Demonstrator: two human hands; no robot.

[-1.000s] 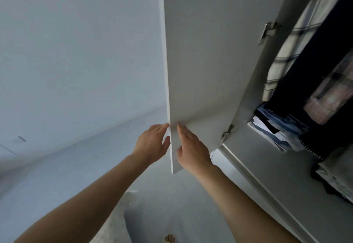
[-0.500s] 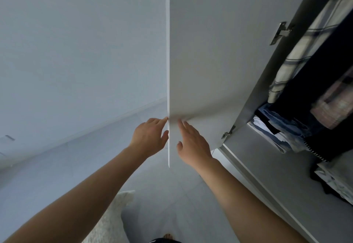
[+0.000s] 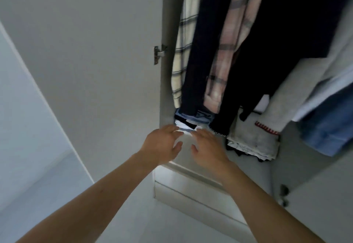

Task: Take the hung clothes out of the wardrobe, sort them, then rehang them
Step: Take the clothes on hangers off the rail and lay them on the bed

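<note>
white wardrobe (image 3: 164,90) is standing open, white flat door (image 3: 95,70) swung out to the left with a metal hinge (image 3: 159,53) on its inner edge. hung clothes are filling the upper compartment, all hanging with long axis running from the top of the frame down toward the shelf, hems pointing down at the folded piles. left to right: cream shirt with dark grid check (image 3: 182,51) pressed just beside the wardrobe side wall, long dark navy garment (image 3: 202,51) next to it, pale pink plaid shirt with grey bars (image 3: 231,51), black garment (image 3: 267,42) taking up the middle, then a light grey garment (image 3: 305,82) and a blue denim piece (image 3: 328,126) slanting at the right edge. hangers and rail are out of view. edges of the clothes are blurred, fabrics touching one another with no gaps showing.

under the hems, folded blue and white clothes (image 3: 193,120) are sitting at the left of the shelf, a folded grey-white pile with red stitching (image 3: 254,139) near the middle.

left hand (image 3: 162,145) and right hand (image 3: 208,147) are both reaching forward over the shelf front, near each other but apart, fingers spread and relaxed, gripping nothing. left fingertips are just beside the folded blue and white clothes, cannot tell if touching. white drawer front (image 3: 191,185) is sitting below the wrists
</note>
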